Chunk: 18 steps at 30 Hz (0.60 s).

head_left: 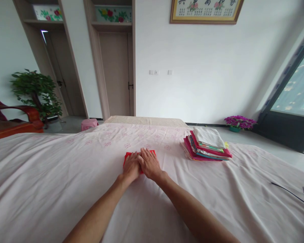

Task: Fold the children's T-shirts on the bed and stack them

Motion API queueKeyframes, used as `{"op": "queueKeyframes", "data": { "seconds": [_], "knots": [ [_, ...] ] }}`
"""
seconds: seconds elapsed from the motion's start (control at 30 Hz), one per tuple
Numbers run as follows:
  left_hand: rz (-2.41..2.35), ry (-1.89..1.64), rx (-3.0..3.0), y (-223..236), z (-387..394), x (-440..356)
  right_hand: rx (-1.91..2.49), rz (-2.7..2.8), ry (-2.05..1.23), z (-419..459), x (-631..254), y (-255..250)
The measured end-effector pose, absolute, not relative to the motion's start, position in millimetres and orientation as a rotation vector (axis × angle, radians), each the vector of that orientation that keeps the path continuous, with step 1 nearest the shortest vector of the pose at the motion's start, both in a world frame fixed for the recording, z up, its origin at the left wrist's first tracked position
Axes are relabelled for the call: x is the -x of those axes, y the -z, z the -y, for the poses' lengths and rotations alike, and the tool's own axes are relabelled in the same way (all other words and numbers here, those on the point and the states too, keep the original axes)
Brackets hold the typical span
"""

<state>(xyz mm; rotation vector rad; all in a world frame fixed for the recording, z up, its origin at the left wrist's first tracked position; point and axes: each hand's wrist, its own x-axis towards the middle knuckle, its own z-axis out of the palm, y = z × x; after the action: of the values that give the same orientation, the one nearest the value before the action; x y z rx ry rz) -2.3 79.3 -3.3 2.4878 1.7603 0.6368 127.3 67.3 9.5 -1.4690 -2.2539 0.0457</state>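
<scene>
Both my hands lie flat, side by side, on a small red folded cloth [152, 153] in the middle of the sheet-covered surface. My left hand [132, 165] rests on its left part with fingers stretched forward. My right hand [150, 163] presses on the right part, its thumb side touching the left hand. Most of the red cloth is hidden beneath them; its edges show at the far side and at the left. To the right sits a stack of folded cloths [207, 145], red, pink and patterned, topped by a white one.
The pale pink flowered sheet [66, 175] has wrinkles. Eyeglasses [291, 194] lie at the right edge. Beyond stand a pink stool [89, 124], a wooden armchair [20, 116], a green potted plant [36, 89] and purple flowers [239, 122] on the floor.
</scene>
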Motion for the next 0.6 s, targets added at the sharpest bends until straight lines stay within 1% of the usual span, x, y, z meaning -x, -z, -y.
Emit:
{"op": "queueKeyframes", "data": {
  "seconds": [0.1,0.2,0.4,0.6],
  "knots": [
    [-1.858,-0.534,-2.473,15,-83,11,1.512,2.422,-0.041,-73,-142,-1],
    [-1.896,-0.543,-2.496,21,-87,17,1.529,2.516,-0.015,-77,-155,-2],
    [-1.929,-0.542,-2.500,22,-89,16,1.676,2.495,-0.123,-76,-158,-8],
    [-2.056,-0.489,-2.292,27,-76,37,1.637,2.486,-0.237,-85,-166,-12]
  ]
}}
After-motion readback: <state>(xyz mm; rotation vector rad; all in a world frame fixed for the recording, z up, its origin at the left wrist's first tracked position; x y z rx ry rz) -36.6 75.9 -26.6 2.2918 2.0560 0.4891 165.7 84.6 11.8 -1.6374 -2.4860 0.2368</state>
